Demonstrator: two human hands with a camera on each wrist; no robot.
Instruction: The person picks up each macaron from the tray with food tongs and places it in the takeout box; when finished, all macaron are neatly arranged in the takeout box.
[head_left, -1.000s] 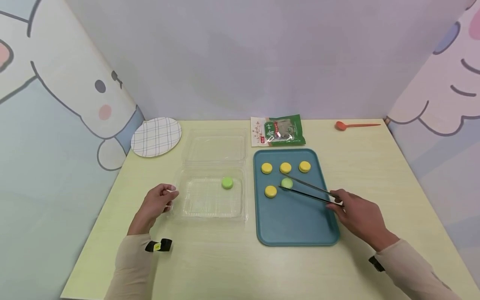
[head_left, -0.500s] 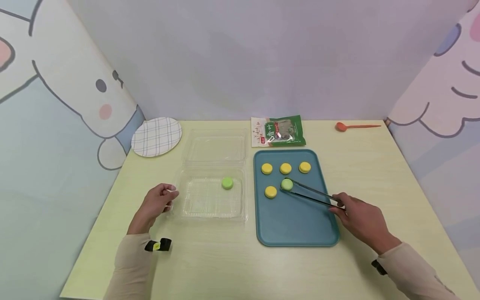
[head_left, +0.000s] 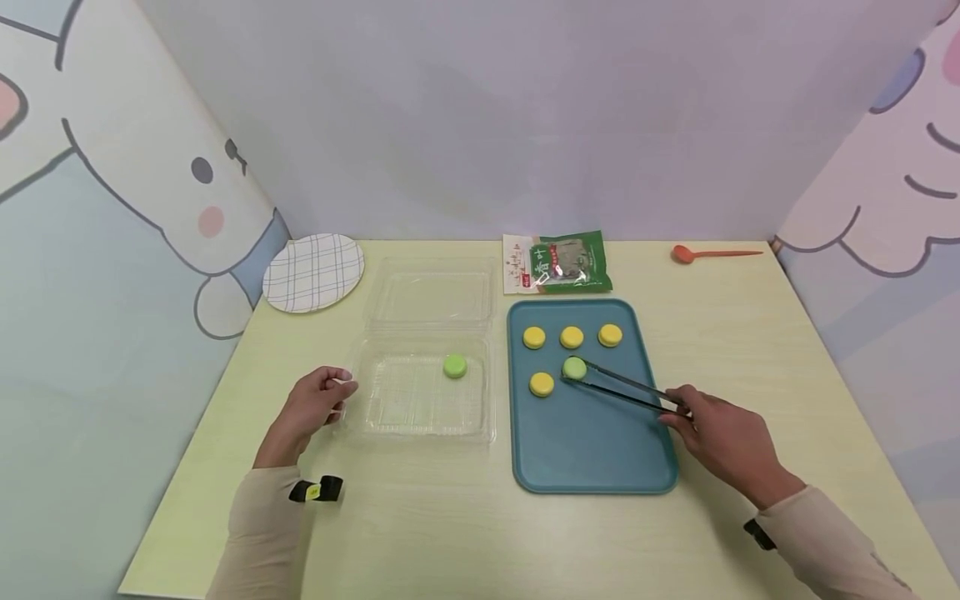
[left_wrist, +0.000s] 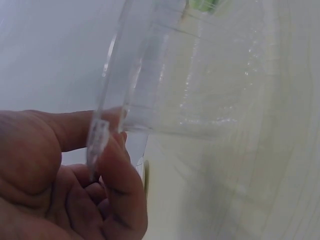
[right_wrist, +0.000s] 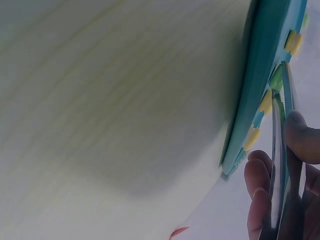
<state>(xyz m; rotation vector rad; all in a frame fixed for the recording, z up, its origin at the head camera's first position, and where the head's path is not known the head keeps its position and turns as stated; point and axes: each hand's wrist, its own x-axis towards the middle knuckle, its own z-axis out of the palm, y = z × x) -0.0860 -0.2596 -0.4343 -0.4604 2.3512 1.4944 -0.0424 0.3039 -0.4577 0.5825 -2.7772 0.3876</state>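
Your right hand (head_left: 723,437) fingers grip the tongs (head_left: 622,388), whose long axis runs up-left to tips closed on the pale green disc (head_left: 574,367) on the blue tray (head_left: 600,450). Your left hand (head_left: 311,407) pinches the clear container (head_left: 420,400) rim, left of the disc.
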